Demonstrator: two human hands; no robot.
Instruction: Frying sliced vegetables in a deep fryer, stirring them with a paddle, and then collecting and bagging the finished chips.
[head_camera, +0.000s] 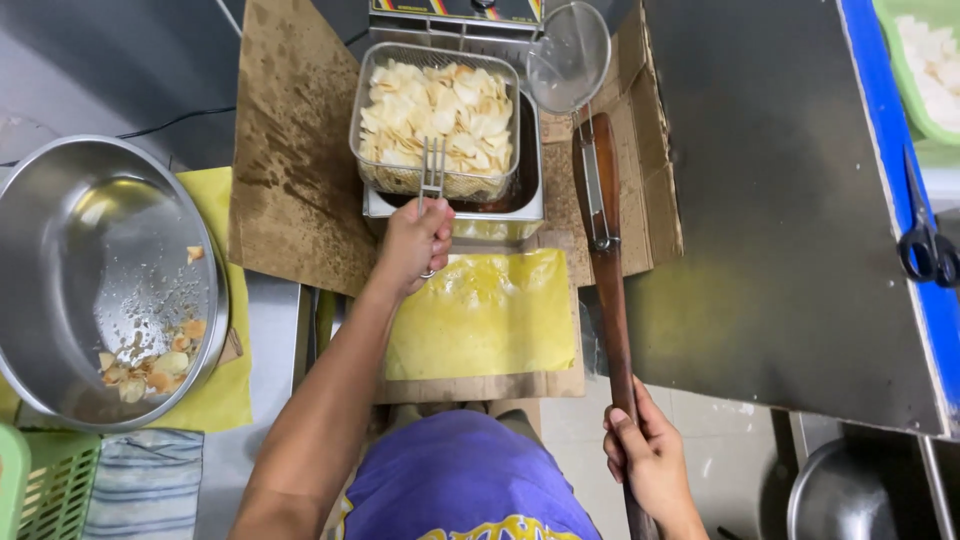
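Observation:
My left hand (416, 243) grips the wire handle of a metal fryer basket (372, 120) that is full of pale chips (440, 108). The basket sits over the oil of a small steel deep fryer (455, 212) at the top centre. My right hand (648, 455) holds the long brown wooden handle (608, 260) of a round mesh skimmer (568, 58). The skimmer's net rests at the fryer's right rear corner, empty as far as I can see.
A big steel bowl (60, 250) with a few browned chips stands at the left on a yellow cloth. Oil-stained cardboard (295, 150) surrounds the fryer. A dark panel (790, 200) fills the right. Black scissors (928, 245) lie on a blue edge, and a green basket (920, 70) holds white pieces.

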